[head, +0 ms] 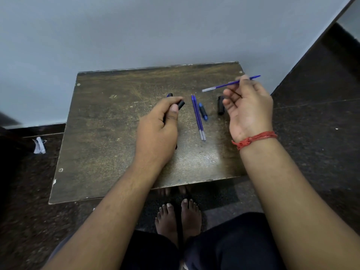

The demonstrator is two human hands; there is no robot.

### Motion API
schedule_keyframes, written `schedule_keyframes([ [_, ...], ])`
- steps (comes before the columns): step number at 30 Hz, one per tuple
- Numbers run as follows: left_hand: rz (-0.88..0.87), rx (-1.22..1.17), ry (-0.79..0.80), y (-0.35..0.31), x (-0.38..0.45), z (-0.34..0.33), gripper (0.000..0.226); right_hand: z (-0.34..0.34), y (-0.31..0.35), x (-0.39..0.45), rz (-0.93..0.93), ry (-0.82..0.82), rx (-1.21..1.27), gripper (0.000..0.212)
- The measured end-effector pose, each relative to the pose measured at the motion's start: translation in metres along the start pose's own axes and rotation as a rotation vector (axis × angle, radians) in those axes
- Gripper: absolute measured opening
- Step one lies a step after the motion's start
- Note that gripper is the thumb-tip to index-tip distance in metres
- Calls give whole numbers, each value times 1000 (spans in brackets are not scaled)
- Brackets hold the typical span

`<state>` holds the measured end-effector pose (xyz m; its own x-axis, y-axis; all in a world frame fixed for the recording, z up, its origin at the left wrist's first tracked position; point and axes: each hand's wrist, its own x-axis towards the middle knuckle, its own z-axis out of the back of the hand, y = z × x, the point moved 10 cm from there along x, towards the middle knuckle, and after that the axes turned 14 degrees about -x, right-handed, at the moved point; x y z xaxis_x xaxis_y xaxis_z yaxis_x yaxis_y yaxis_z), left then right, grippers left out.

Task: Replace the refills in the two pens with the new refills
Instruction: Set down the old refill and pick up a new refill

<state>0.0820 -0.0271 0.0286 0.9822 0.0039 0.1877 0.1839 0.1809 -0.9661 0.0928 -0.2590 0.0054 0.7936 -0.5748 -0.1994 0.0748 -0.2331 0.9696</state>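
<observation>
Right hand (pixel 248 106) pinches blue refill (pixel 226 85); left hand (pixel 157 127) grips black barrel (pixel 180 104).

Forearms bare, no sleeves. Right wrist: red thread band (pixel 254 139), several strands. Dark shorts (pixel 229 248). Feet (pixel 178 217) bare.

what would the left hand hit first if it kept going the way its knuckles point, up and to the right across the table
Probably the two refills lying side by side on the table; the left hand holds a black pen barrel aimed near their tips. Height is unclear.

left hand (pixel 158 125) fisted, right hand (pixel 248 106) raised, pinching
</observation>
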Motion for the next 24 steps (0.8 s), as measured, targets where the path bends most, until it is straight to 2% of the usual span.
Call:
schedule_keyframes([
  [3,17,-23,2,2,-1,0,25,7,0,7,11,-17,-115,22],
  [9,28,-38,-19,6,1,2,25,10,36,13,457,-55,-1039,25],
  [13,27,-37,-22,7,1,2,25,8,21,16,472,-33,-1382,24],
  [17,19,-38,-20,5,0,2,25,2,19,11,496,-29,-1508,21],
  [24,18,-59,-22,4,1,2,25,2,17,12,484,-27,-1492,21],
])
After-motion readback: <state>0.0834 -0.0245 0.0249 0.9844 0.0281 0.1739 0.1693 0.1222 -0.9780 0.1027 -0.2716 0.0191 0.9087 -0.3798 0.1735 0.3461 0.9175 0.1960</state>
